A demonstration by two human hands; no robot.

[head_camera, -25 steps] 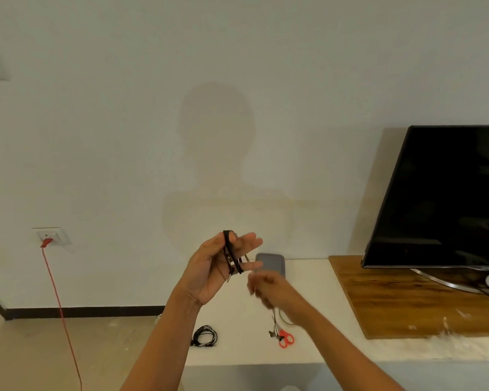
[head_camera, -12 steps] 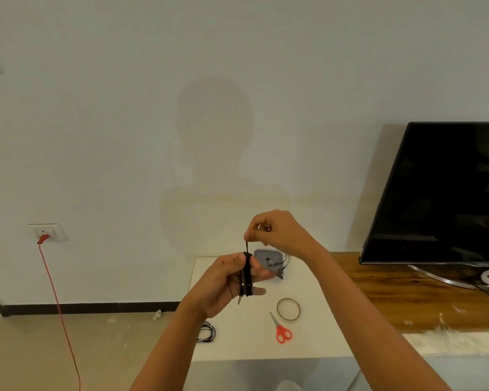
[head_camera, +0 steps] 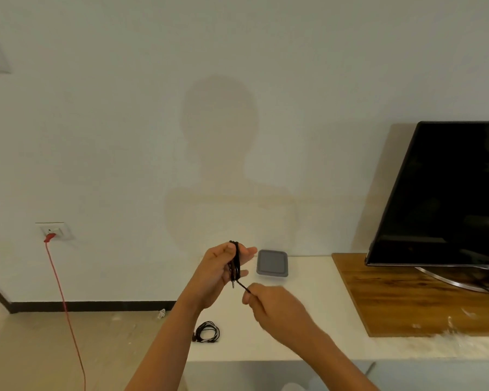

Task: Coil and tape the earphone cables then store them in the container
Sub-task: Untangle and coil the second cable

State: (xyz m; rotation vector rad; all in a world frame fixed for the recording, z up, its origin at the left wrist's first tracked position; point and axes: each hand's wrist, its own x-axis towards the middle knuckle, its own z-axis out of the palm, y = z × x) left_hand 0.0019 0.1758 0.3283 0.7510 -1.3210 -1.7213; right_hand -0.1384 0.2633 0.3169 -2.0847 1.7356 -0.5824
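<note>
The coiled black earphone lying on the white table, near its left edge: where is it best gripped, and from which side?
Probably pinch the coiled earphone across one arc, from above. It lies flat on the white table, and gripping all strands together should keep the loops.

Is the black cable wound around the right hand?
No, the black cable is wound around fingers of the left hand; the right hand only pinches its loose end.

Open white tabletop (head_camera: 319, 280) at lower centre, bounded above by the grey rounded-square lidded container (head_camera: 272, 263), at lower left by the coiled black earphone cable (head_camera: 207, 331) near the edge, at right by the brown wooden board (head_camera: 407, 300) under the black flat-screen television (head_camera: 449, 193); red power cord (head_camera: 65, 306) hanging far left.
</note>
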